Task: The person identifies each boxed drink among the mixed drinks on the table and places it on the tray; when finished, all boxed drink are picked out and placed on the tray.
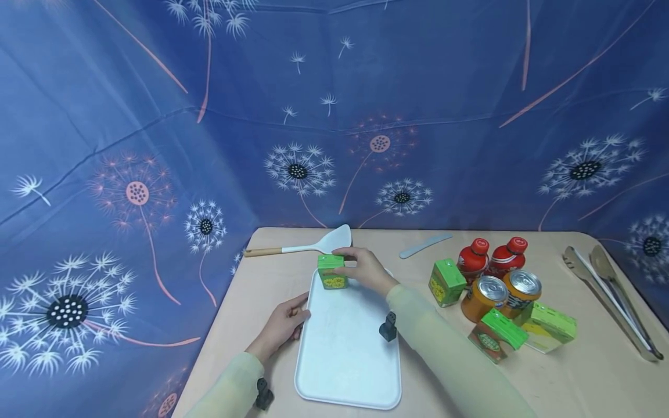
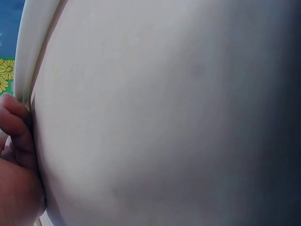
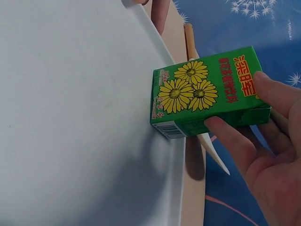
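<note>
Downward head view, close wrist views, tray (image 1: 347,348) seemingly in all.

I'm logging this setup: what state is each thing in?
Green flowered carton: in right hand
White rectangular tray: left hand grips edge
Three other green cartons: unheld
Two red bottles: capped, upright
Two orange cans: upright
White wooden-handled spatula: lying
Pale-blue knife: lying
Metal tongs: lying

A green carton (image 1: 333,280) printed with 3 yellow flowers and red lettering is held upright by the right hand (image 1: 368,270) at the white tray (image 1: 347,354)'s far-left corner; the left hand (image 1: 282,323) grips the tray's left rim.
</note>
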Demonstrator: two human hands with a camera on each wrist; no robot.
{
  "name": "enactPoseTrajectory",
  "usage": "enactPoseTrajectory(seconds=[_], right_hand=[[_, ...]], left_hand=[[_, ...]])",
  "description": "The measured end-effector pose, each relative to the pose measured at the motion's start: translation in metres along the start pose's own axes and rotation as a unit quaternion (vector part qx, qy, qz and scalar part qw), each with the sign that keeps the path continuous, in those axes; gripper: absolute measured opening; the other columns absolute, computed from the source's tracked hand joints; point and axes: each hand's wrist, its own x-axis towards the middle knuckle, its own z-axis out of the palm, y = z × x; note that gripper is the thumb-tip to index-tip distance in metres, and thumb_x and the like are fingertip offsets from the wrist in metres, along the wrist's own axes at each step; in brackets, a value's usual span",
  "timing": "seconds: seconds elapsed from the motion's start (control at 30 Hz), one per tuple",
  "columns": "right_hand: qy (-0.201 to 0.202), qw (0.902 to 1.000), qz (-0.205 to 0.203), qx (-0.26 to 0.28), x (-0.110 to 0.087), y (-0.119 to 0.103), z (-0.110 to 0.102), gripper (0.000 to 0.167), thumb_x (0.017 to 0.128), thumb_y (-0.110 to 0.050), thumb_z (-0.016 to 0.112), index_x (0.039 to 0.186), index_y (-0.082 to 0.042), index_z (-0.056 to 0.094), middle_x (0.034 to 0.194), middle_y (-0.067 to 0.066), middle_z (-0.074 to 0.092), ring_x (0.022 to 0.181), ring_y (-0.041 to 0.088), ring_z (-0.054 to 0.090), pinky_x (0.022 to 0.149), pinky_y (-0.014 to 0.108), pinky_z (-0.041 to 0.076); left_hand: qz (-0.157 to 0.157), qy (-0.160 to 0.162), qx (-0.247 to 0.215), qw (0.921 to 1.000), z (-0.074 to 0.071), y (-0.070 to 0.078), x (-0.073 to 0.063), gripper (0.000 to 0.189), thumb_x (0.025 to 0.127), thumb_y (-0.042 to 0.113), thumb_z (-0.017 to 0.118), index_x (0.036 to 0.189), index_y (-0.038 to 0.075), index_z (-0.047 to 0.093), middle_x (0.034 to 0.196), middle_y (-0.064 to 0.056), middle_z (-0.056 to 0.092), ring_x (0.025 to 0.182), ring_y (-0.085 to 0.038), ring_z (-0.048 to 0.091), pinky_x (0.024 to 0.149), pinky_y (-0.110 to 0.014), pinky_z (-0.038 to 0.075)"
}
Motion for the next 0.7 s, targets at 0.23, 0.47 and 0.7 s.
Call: enactPoseTrajectory(seconds=[0.23, 0.47, 0.7], right_hand=[[-0.007, 1.0000, 0.006, 0.001, 0.0002, 0.0002, -0.0005, 0.048, 0.094, -0.015, 0.081, 0.139, -0.010, 0.067, 0.136, 0.008, 0.067, 0.132, 0.034, 0.058, 0.111, 0.052, 0.044], [-0.006, 1.0000, 0.008, 0.000, -0.0011, 0.0008, -0.0002, 0.049, 0.094, -0.017, 0.081, 0.140, -0.011, 0.067, 0.137, 0.007, 0.066, 0.133, 0.034, 0.057, 0.112, 0.052, 0.043], [-0.006, 1.0000, 0.008, 0.002, -0.0034, -0.0008, -0.0010, 0.051, 0.095, -0.021, 0.080, 0.142, -0.010, 0.065, 0.139, 0.007, 0.065, 0.134, 0.034, 0.056, 0.112, 0.053, 0.043]], left_hand=[[0.000, -0.001, 0.000, 1.0000, -0.0004, 0.0021, -0.0009, 0.056, 0.104, 0.019, 0.065, 0.157, 0.011, 0.048, 0.066, 0.000, 0.055, 0.048, -0.012, 0.050, 0.047, -0.023, 0.044], [-0.002, -0.003, 0.000, 1.0000, -0.0007, 0.0019, -0.0008, 0.057, 0.104, 0.019, 0.065, 0.158, 0.011, 0.047, 0.066, 0.000, 0.056, 0.048, -0.012, 0.051, 0.047, -0.023, 0.044], [0.002, -0.006, -0.003, 1.0000, -0.0011, -0.0006, 0.0005, 0.056, 0.105, 0.018, 0.064, 0.158, 0.010, 0.047, 0.066, 0.001, 0.055, 0.047, -0.011, 0.050, 0.046, -0.023, 0.045]])
